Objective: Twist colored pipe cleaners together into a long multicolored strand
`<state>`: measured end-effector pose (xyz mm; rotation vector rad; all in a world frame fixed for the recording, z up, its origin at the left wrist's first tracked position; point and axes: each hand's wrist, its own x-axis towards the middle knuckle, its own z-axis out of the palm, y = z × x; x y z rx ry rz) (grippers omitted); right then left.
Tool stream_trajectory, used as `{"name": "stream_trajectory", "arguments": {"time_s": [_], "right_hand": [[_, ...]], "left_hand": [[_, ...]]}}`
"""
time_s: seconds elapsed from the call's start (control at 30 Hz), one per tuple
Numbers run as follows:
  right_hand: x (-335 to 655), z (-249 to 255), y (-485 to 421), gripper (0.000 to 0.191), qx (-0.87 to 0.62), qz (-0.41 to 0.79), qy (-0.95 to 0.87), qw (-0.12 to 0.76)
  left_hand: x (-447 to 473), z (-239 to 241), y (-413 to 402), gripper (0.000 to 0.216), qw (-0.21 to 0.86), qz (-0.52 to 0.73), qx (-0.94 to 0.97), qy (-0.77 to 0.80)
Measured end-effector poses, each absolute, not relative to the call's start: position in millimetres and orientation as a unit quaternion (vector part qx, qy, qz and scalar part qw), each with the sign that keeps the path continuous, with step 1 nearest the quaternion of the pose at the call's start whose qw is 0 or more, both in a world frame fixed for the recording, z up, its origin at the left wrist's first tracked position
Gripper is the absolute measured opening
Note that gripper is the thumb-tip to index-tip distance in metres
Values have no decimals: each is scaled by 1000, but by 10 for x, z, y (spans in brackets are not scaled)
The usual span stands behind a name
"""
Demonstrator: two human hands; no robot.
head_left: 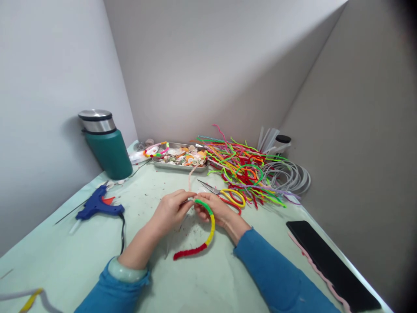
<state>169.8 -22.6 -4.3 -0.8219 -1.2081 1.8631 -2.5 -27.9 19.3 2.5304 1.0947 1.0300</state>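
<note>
Fuzzy banded strip [212, 228] hangs in a loose hook below your fingers: red free tail nearest you, then yellow, then green up at your fingertips. It sits mid-table. Your left hand [174, 208] is pinched at the green end; your right hand [213, 208] is curled round behind it, gripping there too. Exact fingertip contact is hidden.

Risks, my judgement: ease either pinch and the wound fuzz could unwind or slide; the unsupported red tail could swing and twist the curve. A pale pink stem [189, 179] runs up from beside your left fingers, so a careless pull might snag it. The scissors [223, 191], just beyond your right hand, lie blades apart and could nick a knuckle if you reach forward.

Materials: strip plush, bands dense; black slab [329, 265] on your right, flat, smooth, long. Blue glue gun [100, 203] on the left, hard plastic, orange trigger. Further off: shallow metal tray [182, 167] of shell-like pieces; tangled fuzzy stems [241, 163], neon and springy; clear tubing [301, 178] in glossy loops; teal bottle [109, 152], a cylinder with a metal lid.
</note>
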Motion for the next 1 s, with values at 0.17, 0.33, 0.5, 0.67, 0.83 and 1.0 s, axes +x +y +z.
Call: {"name": "stream_trajectory", "arguments": {"time_s": [0.17,0.33,0.5,0.67,0.83,1.0], "right_hand": [[1678,-1,-227,30,-345,662,-514,422],[1696,15,-207,32,-372,613,-529,454],[1688,5,-209,19,-393,470,-653,446],[1633,-41,-247,11,-422,330,-730,425],[1625,-43,-272,9,-429,274,-759,406],[1623,-43,-292,7,-424,209,-791,388]], "left_hand": [[-10,214,-296,25,118,314,859,386],[1,196,-278,24,122,278,845,439],[1,154,-240,22,123,260,827,482],[7,117,-231,18,137,247,812,511],[4,90,-224,19,137,213,814,522],[4,98,-230,15,149,195,822,515]]}}
